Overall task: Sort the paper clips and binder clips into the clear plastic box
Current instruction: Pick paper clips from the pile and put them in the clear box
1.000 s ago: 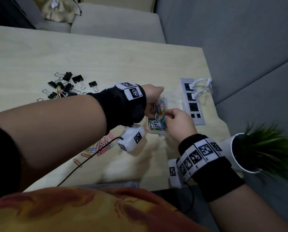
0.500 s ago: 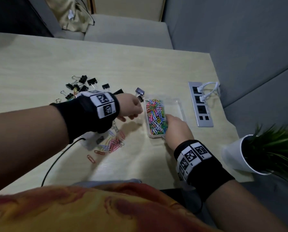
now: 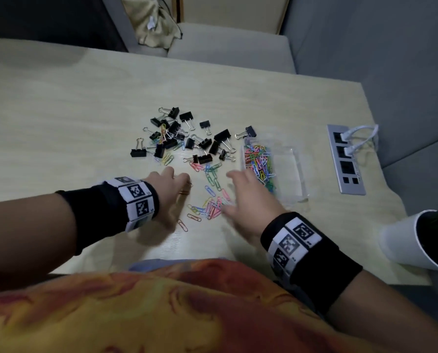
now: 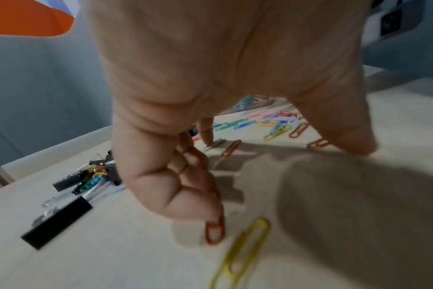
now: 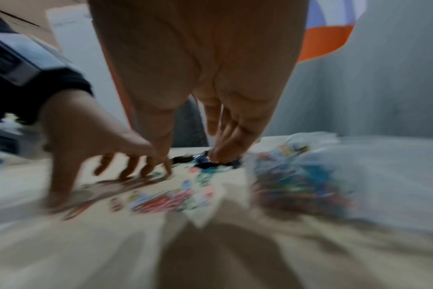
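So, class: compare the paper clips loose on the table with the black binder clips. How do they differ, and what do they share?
The paper clips are thin bent wire in many colours and lie flat; the binder clips are black, bulkier, with silver wire handles. The paper clips lie nearest the hands; the binder clips lie farther back. Both are loose on the table, outside the box.

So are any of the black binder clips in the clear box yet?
No: in the head view the clear plastic box holds only coloured paper clips, while the black binder clips lie on the table.
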`<state>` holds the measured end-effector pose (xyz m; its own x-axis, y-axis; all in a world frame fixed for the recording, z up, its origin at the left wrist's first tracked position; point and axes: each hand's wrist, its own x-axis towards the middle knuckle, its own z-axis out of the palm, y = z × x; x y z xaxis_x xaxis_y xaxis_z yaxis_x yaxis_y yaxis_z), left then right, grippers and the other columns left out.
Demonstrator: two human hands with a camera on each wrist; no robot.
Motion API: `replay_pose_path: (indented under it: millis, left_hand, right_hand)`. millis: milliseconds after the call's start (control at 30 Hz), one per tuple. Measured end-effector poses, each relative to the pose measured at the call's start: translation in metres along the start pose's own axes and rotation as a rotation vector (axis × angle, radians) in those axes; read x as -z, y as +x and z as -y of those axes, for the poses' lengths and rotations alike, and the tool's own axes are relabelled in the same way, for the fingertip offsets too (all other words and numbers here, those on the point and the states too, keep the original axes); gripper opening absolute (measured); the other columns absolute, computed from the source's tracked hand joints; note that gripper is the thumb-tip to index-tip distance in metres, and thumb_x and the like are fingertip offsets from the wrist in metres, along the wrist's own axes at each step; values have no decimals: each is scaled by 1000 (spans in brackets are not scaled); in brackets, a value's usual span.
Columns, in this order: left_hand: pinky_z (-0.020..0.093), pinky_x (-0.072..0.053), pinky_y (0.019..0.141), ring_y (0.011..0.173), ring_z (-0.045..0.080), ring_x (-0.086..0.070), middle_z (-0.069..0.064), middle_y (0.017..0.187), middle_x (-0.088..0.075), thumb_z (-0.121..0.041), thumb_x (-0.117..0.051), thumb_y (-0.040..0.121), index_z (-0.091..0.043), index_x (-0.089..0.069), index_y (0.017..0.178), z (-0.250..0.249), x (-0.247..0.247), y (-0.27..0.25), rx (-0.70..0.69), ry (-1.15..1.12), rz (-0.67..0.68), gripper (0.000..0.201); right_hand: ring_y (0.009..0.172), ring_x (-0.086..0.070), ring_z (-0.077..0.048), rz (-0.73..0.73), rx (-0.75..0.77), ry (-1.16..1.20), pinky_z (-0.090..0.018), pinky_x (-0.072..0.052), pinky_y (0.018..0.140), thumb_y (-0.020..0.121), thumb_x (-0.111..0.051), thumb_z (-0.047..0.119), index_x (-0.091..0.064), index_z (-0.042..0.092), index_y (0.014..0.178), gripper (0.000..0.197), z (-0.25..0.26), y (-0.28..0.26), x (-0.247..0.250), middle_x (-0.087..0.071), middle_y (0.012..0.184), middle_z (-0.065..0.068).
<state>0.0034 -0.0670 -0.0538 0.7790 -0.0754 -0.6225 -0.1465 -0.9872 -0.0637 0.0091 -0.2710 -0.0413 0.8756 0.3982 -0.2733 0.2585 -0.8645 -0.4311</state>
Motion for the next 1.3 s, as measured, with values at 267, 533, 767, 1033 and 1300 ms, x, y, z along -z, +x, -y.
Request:
replay_pose_path:
  millis: [267, 533, 767, 1033, 1300]
  left_hand:
    - [37, -48, 86, 105, 32, -57, 13, 118, -49, -36, -74, 76, -10, -45, 120, -15, 13, 23, -59, -218, -104, 59]
    - [23, -45, 77, 91, 15, -60, -3, 100, -69, -27, -64, 83, -22, -65, 100, 1, 20, 43, -80, -479, -168, 18]
    - [34, -55, 66, 65, 20, -61, 10, 77, -59, -43, -36, 100, -10, -55, 89, 6, 22, 47, 117, -1547, 265, 39]
    - [19, -50, 44, 41, 9, -52, 0, 52, -55, -44, -42, 96, -15, -56, 72, 21, 22, 54, 123, -1684, 503, 41]
    - [21, -46, 60, 40, 8, -44, -3, 50, -47, -35, -41, 98, -17, -53, 67, 39, 21, 49, 134, -1613, 476, 38]
  right_hand:
    - [116, -48, -27, 123, -99, -38, -33, -41, 96, 78, -73, 35, -24, 14, 145, 86, 13, 25, -31, -30, 132, -8]
    - [96, -56, -33, 96, 75, -135, -35, -43, 76, 94, -51, 19, -56, 14, 112, 20, 12, 48, -39, -46, 110, -10]
    - [94, -57, -25, 1, 18, 10, -29, -39, 76, 90, -57, 21, -65, 14, 100, 14, 23, 57, -20, -59, 102, -7]
    - [100, -54, -13, -59, 50, 156, -27, -43, 90, 86, -63, 33, -58, 23, 119, 36, 44, 56, 0, -54, 113, 1]
    - [135, -23, -29, 236, 243, -331, -44, -32, 109, 85, -59, 50, -31, 29, 144, 69, 25, 43, -46, -20, 155, -3]
